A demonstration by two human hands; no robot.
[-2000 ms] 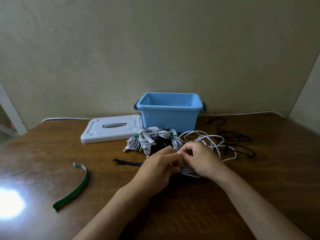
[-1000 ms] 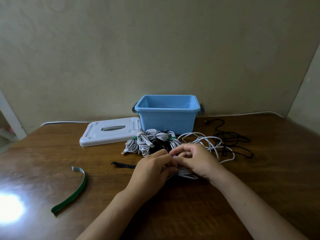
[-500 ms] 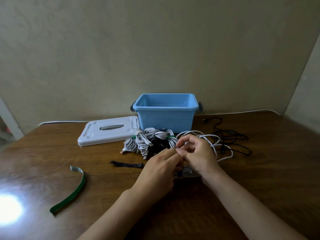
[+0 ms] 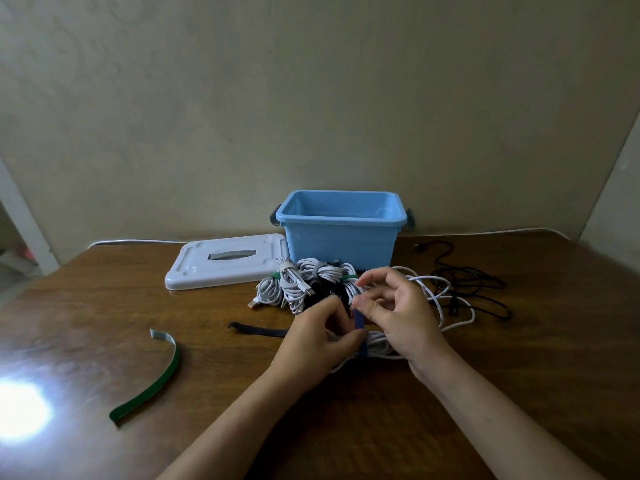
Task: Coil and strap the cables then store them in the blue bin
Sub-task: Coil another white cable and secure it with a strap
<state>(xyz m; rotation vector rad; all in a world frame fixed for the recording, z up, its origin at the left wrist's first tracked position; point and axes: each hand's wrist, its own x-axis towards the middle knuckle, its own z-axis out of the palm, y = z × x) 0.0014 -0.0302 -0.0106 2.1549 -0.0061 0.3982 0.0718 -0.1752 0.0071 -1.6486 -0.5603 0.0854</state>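
On the brown wooden counter (image 4: 519, 393), near its middle, both hands meet over a coiled white cable (image 4: 379, 342) lying flat. A short dark blue strap (image 4: 359, 320) stands upright across the coil. The left hand (image 4: 318, 341) has its grip clamped on the coil and strap, thumb curled against the strap's lower part. The right hand (image 4: 398, 313) pinches the strap's upper end between thumb and forefinger, its other fingers spread and raised.

Just behind the hands lies a heap of white cable bundles already strapped (image 4: 301, 285), some bound with green bands. Behind that heap stands the light blue plastic bin (image 4: 341, 233), open, with nothing visible in the part of its inside that shows. A white plastic lid with a grey handle (image 4: 225, 261) lies flat just left of the bin. Loose white cable loops (image 4: 446, 299) and a tangled black cable (image 4: 474, 285) sprawl to the right. A dark strap (image 4: 256, 330) lies left of the hands, and a curved green strap (image 4: 152, 382) well apart, further left.
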